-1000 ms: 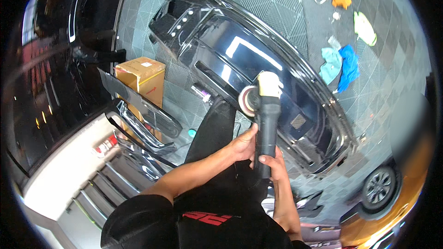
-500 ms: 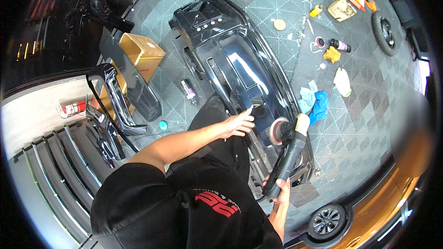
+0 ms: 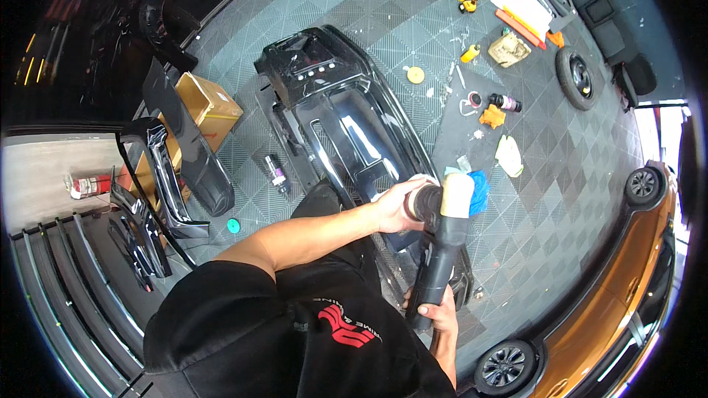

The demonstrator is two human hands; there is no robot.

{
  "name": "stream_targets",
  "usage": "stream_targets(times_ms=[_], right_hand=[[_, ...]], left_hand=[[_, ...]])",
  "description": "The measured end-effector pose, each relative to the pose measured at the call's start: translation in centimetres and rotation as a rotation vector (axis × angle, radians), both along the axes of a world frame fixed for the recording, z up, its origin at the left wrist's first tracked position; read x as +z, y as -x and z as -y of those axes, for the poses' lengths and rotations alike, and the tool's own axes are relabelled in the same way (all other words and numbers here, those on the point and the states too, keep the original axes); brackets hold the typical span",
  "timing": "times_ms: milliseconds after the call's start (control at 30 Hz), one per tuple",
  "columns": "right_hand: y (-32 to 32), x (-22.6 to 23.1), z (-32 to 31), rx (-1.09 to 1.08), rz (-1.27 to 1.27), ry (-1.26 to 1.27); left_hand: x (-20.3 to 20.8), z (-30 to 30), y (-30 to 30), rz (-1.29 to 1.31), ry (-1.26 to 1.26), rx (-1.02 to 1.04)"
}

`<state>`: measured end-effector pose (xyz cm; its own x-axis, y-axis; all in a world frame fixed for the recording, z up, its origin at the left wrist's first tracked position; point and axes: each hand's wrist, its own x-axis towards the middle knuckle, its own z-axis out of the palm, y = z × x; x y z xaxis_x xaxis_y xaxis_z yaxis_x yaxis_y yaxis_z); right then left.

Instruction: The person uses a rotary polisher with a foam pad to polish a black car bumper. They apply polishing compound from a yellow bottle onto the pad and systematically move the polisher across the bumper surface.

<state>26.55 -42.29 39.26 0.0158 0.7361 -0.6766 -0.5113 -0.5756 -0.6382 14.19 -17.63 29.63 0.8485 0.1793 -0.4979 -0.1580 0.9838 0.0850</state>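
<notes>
My right hand (image 3: 440, 312) is wrapped round the rear end of a black machine polisher (image 3: 436, 259), which is lifted above a glossy black car bumper (image 3: 346, 110) on the floor. The polisher's head has a cream cover (image 3: 458, 195). My left hand (image 3: 398, 205) grips the round polishing pad at that head; some of its fingers are hidden behind the pad. The bumper stretches away from my legs, and the polisher and my left arm cover its near part.
Cloths in blue (image 3: 479, 191), orange (image 3: 493, 116) and pale green (image 3: 509, 156) lie right of the bumper, near a dark bottle (image 3: 506, 102). Another bottle (image 3: 276, 175) and a cardboard box (image 3: 210, 109) are on the left. An orange car (image 3: 597, 309) stands at right.
The polisher has come up off the bumper and turned so its pad faces left. My left hand has moved from beside the bumper onto the pad. The view has shifted.
</notes>
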Motion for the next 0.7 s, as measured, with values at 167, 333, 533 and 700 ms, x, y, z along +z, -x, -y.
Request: stream_targets(times_ms=[167,333,533,700], right_hand=[[-1.4,3.0,-1.6,-0.157,-0.343,-0.183],[-0.5,1.5,-5.7,-0.211,-0.717,-0.661],[0.7,1.8,-8.3,-0.103,-0.726,-0.662],[3.3,1.5,-10.1,-0.096,-0.687,-0.671]], left_hand=[[3.8,-0.9,-2.7,0.12,-0.13,-0.016],[9.8,-2.2,-5.2,0.365,-0.217,-0.153],[12.1,-4.2,-6.2,0.37,-0.204,-0.225],[11.0,-5.9,-4.1,0.416,-0.101,-0.26]])
